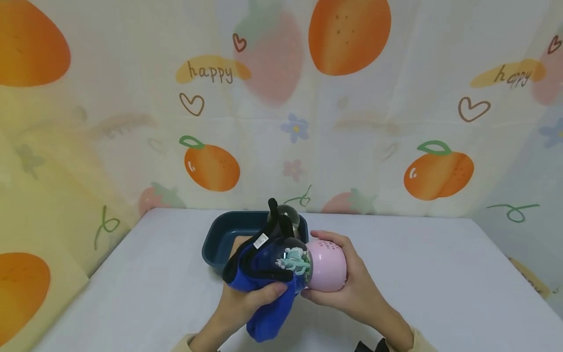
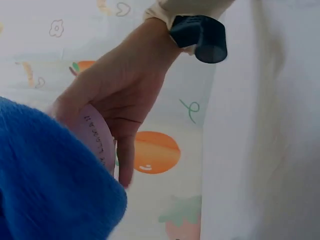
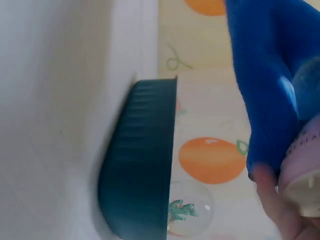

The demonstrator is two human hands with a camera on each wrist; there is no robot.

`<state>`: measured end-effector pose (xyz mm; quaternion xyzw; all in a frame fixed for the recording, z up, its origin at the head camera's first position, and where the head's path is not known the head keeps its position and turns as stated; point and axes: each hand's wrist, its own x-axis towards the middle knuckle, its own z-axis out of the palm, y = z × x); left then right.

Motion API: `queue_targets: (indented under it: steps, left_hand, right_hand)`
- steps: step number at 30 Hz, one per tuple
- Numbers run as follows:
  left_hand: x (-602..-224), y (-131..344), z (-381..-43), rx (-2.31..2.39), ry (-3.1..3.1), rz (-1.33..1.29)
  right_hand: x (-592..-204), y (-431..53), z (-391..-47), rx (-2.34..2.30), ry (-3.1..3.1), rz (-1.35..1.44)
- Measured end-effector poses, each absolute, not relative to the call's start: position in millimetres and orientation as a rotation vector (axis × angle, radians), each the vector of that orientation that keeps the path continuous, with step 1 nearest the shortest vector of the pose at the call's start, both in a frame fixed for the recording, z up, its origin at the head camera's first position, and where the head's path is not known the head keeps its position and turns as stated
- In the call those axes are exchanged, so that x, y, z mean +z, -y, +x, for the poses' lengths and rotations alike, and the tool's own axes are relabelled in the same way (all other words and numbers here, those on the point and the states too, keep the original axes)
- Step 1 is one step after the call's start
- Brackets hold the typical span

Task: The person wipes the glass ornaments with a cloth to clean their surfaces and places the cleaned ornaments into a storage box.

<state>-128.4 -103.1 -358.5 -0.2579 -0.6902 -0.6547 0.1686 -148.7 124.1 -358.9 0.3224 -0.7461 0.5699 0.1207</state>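
Observation:
A snow globe with a pink base (image 1: 327, 268) lies on its side in the air above the table, its clear dome (image 1: 294, 261) towards the left. Small pale-green figures show inside the dome. My right hand (image 1: 358, 288) grips the base from the right, thumb below and fingers over the top. A blue cloth (image 1: 270, 318) with black edging and a white tag is held in my left hand (image 1: 244, 303). The cloth lies against the dome, with the left thumb on top of it; most of the left fingers are hidden. The left wrist view shows the cloth (image 2: 55, 175) before the pink base (image 2: 95, 135).
Behind the hands, a dark teal basin (image 1: 213, 244) stands on the white table (image 1: 418, 274). A second clear globe (image 1: 288, 213) shows at the basin's right end, partly hidden by the cloth. A fruit-printed curtain (image 1: 352, 122) hangs behind the table.

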Motion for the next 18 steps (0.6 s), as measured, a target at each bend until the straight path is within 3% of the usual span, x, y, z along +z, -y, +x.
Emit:
queue_targets:
  steps: [7,14,18]
  left_hand:
    - [-356,103,-125,-1.664,1.898,-0.712]
    - [-349,106,-121,-1.832,1.987,-0.512]
    - [-347,110,-122,-1.968,2.082,-0.649]
  right_hand:
    - [-354,-131,-153,1.792,2.145,0.993]
    - [-350,-135,-151,1.768,2.152,1.008]
    - [-350,-135,-150,1.734,2.177,1.038]
